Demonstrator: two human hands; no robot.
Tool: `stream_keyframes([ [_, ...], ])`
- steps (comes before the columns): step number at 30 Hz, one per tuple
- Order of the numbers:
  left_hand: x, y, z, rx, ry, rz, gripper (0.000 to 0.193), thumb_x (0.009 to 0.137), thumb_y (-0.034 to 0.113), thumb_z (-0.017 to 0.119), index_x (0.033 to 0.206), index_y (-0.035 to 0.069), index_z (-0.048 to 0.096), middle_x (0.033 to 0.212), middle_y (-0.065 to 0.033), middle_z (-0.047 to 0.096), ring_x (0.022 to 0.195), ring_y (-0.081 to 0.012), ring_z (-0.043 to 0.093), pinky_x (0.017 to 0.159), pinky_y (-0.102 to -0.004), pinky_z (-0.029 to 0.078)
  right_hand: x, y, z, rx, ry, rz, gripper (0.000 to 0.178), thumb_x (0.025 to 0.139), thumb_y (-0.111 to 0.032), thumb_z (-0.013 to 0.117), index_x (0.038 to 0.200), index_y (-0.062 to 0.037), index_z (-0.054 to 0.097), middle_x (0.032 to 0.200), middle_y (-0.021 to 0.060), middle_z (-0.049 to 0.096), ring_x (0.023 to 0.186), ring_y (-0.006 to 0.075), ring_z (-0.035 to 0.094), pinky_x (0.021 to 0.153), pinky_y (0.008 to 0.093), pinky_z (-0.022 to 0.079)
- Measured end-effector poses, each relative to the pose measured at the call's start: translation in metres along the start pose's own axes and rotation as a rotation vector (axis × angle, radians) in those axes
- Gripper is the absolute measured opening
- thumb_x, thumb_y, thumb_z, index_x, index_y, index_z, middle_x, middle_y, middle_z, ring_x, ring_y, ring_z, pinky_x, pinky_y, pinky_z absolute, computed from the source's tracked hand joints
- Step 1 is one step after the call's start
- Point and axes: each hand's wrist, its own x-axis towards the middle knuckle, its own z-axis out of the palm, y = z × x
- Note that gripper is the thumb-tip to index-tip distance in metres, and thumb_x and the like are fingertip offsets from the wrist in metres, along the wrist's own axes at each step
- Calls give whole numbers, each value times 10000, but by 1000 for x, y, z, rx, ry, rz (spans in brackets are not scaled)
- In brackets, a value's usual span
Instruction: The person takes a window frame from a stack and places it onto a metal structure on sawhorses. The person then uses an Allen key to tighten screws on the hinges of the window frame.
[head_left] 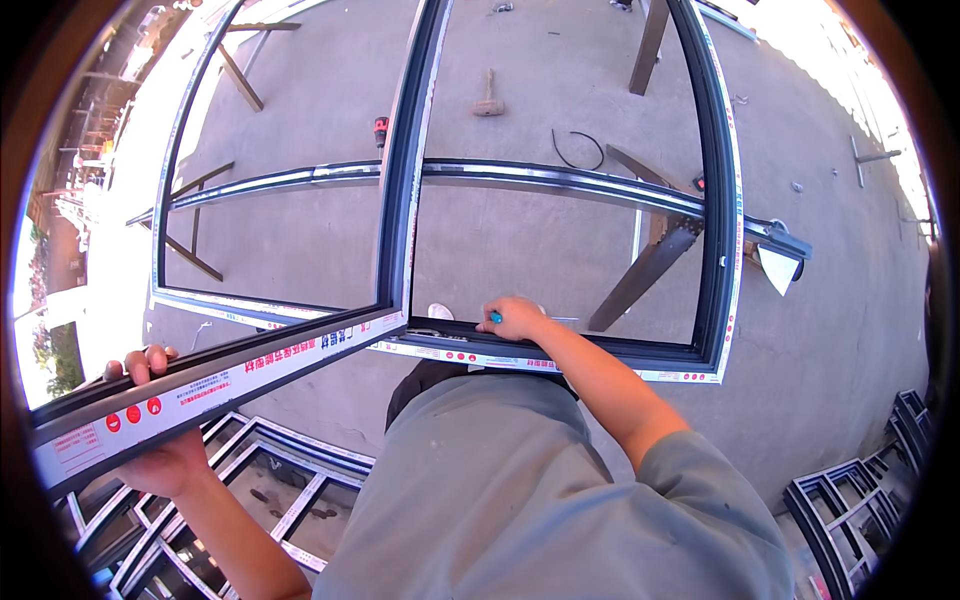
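Note:
A large dark window frame [733, 230], edged with white printed film, lies in front of me. Its sash [240, 375] is swung out toward my lower left. My left hand [172, 466] grips the sash's outer end, fingers over the top and palm beneath. At the frame's near edge, my right hand [515, 318] is closed around a small tool with a teal end [496, 317]; most of it is hidden in the fist, so its kind does not show. Just left of that hand, a metal hinge arm [432, 332] sits in the frame's near channel.
A long rail [560, 180] on brown legs [650, 270] runs beneath the frame. On the concrete floor lie a wooden mallet [489, 106] and a black cable [580, 162]. A red-and-black power tool [381, 130] shows beside the middle bar. More frames are stacked lower left [300, 510] and lower right [825, 530].

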Motion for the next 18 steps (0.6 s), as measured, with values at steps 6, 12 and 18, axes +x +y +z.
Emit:
stream_keyframes([
  [6,1,0,4,13,2,-4,656,977,521,487,1338,-21,570,1070,-135,676,1120,-298,497,1172,-465,290,3,14,-7,112,-105,36,436,849,-555,756,956,-132,730,1014,171,725,986,357,682,841,480,527],
  [12,-2,2,-6,23,16,-1,680,968,531,473,1339,-31,567,1074,-145,654,1115,-315,498,1178,-475,283,-12,31,-6,71,-27,-45,469,848,-582,755,907,-118,716,925,165,720,927,358,678,811,466,520],
  [18,-2,4,-6,-14,-19,-17,717,950,519,501,1385,-50,539,1098,-149,632,1151,-329,496,1199,-490,260,-39,35,-15,15,173,-97,439,864,-556,744,890,-120,703,854,153,702,874,366,682,758,486,523],
])
